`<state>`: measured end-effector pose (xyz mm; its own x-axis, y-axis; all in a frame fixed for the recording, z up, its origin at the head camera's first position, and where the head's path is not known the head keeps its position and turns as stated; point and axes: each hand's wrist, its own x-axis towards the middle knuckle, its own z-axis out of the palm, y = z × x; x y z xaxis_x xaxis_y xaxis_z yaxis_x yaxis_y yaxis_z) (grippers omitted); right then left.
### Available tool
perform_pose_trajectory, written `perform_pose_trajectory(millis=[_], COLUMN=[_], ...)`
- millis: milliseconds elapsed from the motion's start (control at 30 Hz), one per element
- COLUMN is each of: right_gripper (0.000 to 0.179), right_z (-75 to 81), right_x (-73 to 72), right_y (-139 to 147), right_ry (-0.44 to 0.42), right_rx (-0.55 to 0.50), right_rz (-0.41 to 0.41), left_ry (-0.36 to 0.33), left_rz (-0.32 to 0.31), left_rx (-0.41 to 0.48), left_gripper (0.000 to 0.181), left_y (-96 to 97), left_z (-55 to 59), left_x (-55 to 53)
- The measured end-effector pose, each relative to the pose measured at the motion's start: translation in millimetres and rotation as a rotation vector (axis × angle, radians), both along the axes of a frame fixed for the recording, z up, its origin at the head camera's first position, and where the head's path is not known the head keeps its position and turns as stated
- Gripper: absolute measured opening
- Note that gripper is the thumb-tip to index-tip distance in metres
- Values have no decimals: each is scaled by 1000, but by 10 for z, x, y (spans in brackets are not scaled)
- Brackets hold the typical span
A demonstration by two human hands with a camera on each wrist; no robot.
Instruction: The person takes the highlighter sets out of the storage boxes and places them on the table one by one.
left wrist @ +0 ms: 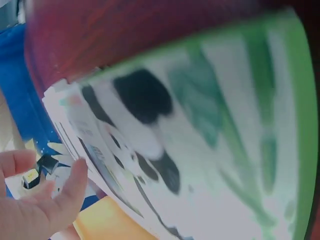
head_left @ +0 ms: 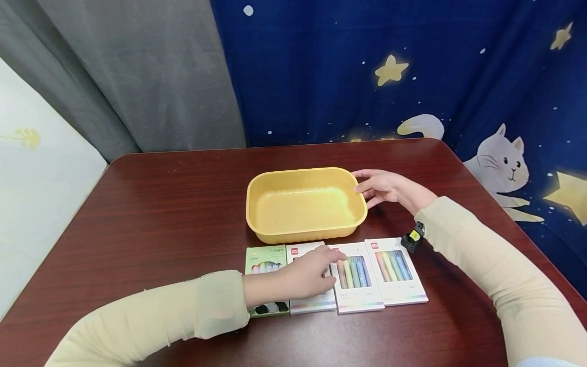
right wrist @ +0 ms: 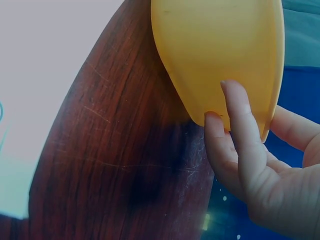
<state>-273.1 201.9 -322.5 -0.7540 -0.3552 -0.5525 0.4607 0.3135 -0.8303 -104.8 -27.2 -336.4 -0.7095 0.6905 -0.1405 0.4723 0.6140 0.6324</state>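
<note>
My right hand (head_left: pixel 382 186) holds the right end wall of a yellow plastic basin (head_left: pixel 302 237), thumb over the rim and fingers against the outside. In the right wrist view the fingers (right wrist: pixel 239 107) lie along the basin's outer wall. My left hand (head_left: pixel 307 272) hovers over the row of crayon boxes, fingers loosely bent and holding nothing. It partly covers a white crayon box (head_left: pixel 313 305); its fingertips reach the edge of another white crayon box (head_left: pixel 356 300). Whether they touch it I cannot tell. A green panda-print box (head_left: pixel 268 253) lies under the left wrist.
One more white crayon box (head_left: pixel 397 290) ends the row at the right, near the right sleeve. A small black device (head_left: pixel 412 237) is strapped at the right wrist. The dark red wooden table (head_left: pixel 160 214) meets a grey curtain (head_left: pixel 174 76) and a blue star curtain (head_left: pixel 321 66) behind.
</note>
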Motion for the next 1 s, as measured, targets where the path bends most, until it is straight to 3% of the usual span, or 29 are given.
perform_pose_trajectory(millis=[200, 300, 367, 467, 567, 767, 1000], right_gripper=[64, 64, 64, 64, 64, 63, 62], right_z=[9, 12, 13, 11, 11, 7, 2], right_x=[-1, -1, 0, -2, -3, -9, -7], right_y=[-6, -12, -14, -14, -14, -9, 0], right_ry=[-6, -8, -8, -4, -2, -4, -3], right_rx=[4, 6, 7, 9, 12, 9, 8], right_rz=[-9, -9, -6, 0, 2, -1, 4], left_ry=[477, 640, 699, 732, 710, 639, 603], left_rz=[-374, -515, -568, -608, -617, -590, -548], left_rx=[-229, -308, -332, -351, -375, -449, -457], left_gripper=[43, 47, 49, 49, 50, 51, 52], left_y=[67, 106, 134, 177, 207, 241, 245], left_z=[-50, -99, -130, -167, -179, -178, -183], left_x=[0, 9, 13, 14, 21, 49, 31])
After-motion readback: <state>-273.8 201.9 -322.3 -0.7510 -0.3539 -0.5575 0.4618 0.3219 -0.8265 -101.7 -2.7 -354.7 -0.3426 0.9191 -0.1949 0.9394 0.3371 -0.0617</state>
